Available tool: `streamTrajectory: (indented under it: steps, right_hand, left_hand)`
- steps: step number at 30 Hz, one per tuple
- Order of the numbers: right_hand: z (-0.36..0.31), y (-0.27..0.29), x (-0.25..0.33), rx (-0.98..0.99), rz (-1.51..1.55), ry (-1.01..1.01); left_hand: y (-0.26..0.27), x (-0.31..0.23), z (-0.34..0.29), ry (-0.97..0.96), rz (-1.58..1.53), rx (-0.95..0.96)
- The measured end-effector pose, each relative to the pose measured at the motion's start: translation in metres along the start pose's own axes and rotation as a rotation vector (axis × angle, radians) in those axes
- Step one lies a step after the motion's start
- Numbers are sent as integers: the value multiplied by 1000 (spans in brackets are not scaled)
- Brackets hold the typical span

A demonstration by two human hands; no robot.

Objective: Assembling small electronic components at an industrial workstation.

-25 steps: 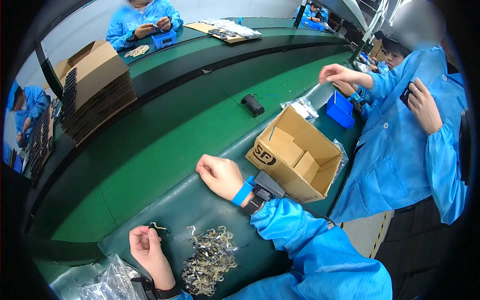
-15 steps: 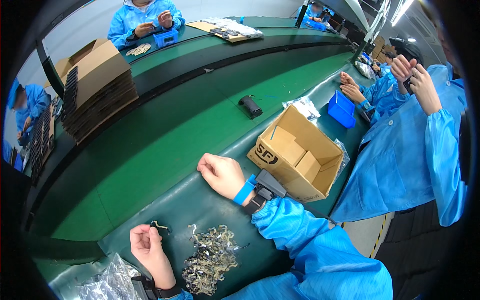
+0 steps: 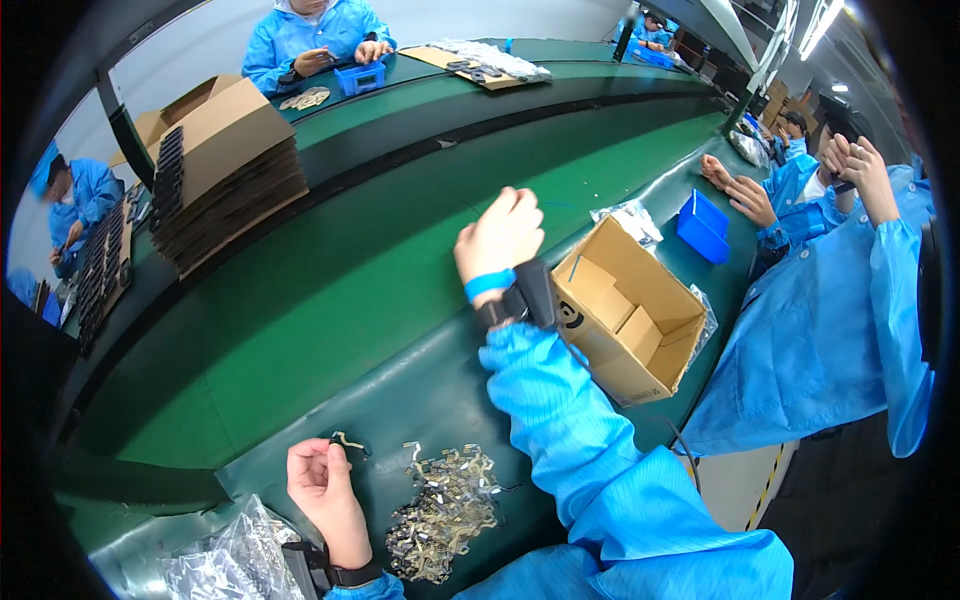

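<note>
head view, right hand: right hand [image 3: 500, 238] has lifted off the near edge of the mat [image 3: 390, 420] and now stretches out over the green belt [image 3: 350, 270], back upward, fingers pointing to the far side.
right grip: fingers lightly bent; whether anything sits under them cannot be told, as the back of the hand blocks the view.
black part: it showed on the belt a moment ago; now it is out of sight, its spot covered by the right hand.
left hand: left hand [image 3: 328, 492] stays where it was, above the mat, thumb and fingers pinching a flex piece [image 3: 349, 441] whose pale strip pokes out past the fingertips.
pile: pile [image 3: 443, 515] of similar pieces lies on the mat just right of the left hand, touched by neither hand.
bag: clear bag [image 3: 240, 560] lies left of the left wrist.
box: open box [image 3: 600, 350] stands just right of the right wrist, a blue bin [image 3: 704, 228] beyond it.
meaning: the work seems split, the left hand keeping its piece while the right is busy over the belt.
</note>
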State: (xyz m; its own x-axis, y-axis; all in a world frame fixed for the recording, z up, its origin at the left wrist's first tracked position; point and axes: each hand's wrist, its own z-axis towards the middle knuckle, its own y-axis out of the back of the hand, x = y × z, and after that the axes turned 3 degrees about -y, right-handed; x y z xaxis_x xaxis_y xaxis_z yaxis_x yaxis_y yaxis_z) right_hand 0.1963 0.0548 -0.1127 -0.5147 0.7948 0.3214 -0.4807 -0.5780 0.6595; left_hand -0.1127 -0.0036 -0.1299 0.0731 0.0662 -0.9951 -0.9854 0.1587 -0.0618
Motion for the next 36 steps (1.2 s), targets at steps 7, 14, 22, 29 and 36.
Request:
streamTrajectory:
  steps: [7,14,22,29,36]
  right_hand:
    - [14,-62,-25,104,-368,-55]
    - [6,-11,-18,43,454,92]
    - [-32,0,20,220,920,130]
    - [-57,-16,28,570,538,378]
    - [-64,-12,34,593,480,421]
  left_hand:
    - [1,-2,1,6,-29,-2]
    - [6,-4,3,26,-73,9]
    - [5,-3,3,3,-31,-2]
    - [7,-6,4,27,-49,20]
    - [8,-3,4,28,-44,20]
